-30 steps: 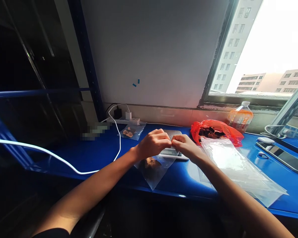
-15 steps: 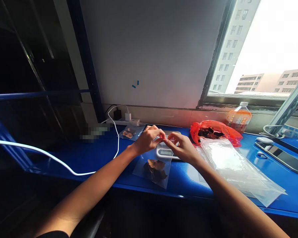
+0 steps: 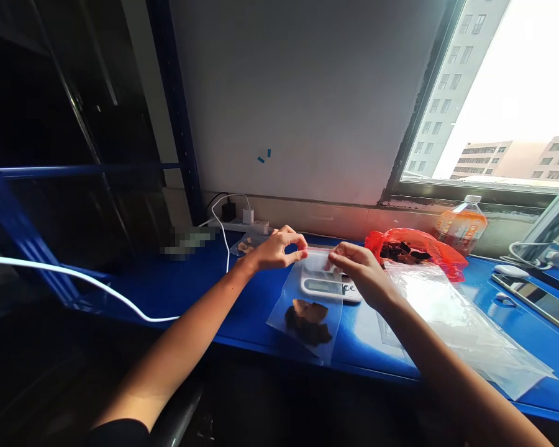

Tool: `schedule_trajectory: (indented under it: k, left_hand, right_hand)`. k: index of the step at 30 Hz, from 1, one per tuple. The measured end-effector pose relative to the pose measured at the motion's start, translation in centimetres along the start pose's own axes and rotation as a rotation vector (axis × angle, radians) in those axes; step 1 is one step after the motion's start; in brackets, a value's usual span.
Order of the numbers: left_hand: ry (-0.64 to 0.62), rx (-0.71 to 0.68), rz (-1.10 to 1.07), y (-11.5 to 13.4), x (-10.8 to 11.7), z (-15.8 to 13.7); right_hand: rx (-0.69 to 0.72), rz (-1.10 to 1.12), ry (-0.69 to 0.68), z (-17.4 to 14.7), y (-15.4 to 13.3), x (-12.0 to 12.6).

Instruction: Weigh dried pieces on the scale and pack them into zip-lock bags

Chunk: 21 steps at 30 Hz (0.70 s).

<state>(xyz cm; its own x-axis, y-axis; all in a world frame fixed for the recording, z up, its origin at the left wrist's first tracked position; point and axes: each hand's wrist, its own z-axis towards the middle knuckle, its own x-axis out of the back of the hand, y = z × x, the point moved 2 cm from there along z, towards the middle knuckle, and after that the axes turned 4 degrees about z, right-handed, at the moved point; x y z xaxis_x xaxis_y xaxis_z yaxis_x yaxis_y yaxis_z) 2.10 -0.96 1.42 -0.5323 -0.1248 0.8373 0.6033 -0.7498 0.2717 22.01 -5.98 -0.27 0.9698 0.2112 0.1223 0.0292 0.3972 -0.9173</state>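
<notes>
Between my hands hangs a clear zip bag [image 3: 279,313] with several dried brown pieces [image 3: 309,320] at its bottom. My left hand [image 3: 282,248] pinches the upper left corner of the bag between thumb and fingers. At the upper right corner, my right hand [image 3: 358,267] has its thumb and fingertips closed on the same top edge. Behind the bag a white digital scale [image 3: 353,293] stands on the blue table [image 3: 368,354]; the bag partly covers its display. The reading is too faint to make out.
A red plastic bag [image 3: 447,248] of dark dried pieces lies right of the scale, before an orange drink bottle [image 3: 466,223]. Clear empty bags [image 3: 447,310] are stacked nearer me. A phone [image 3: 535,301] lies far right. Behind my left hand is another filled bag [image 3: 246,244]; a white cable [image 3: 121,299] runs left.
My hands have moved apart along the bag's top edge, which is now stretched between them. The view has shifted slightly left, and more of the scale shows.
</notes>
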Motion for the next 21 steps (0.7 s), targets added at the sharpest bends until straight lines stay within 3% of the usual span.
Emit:
schedule_trajectory:
  k: [3,8,11,14,17,21]
  left_hand:
    - [0.137,0.005,-0.113,-0.2,1.1,-0.1]
    - [0.47,-0.002,-0.371,-0.5,4.3,1.5]
    - [0.627,-0.064,-0.419,0.3,6.3,3.2]
    - [0.774,-0.093,-0.406,2.0,7.3,4.3]
    - [0.823,-0.106,-0.364,4.2,7.3,4.5]
    - [0.752,-0.141,-0.316,5.9,6.1,4.1]
  right_hand:
    - [0.013,0.12,0.159,-0.6,-0.4,0.9]
    - [-0.013,0.121,0.343,-3.5,0.0,1.9]
    - [-0.048,0.209,0.362,-5.0,0.7,1.7]
    - [-0.089,0.279,0.275,-5.3,0.8,0.3]
    - [-0.053,0.343,0.177,-5.1,-0.1,-1.5]
    - [0.015,0.242,0.22,-5.7,-1.7,-2.0]
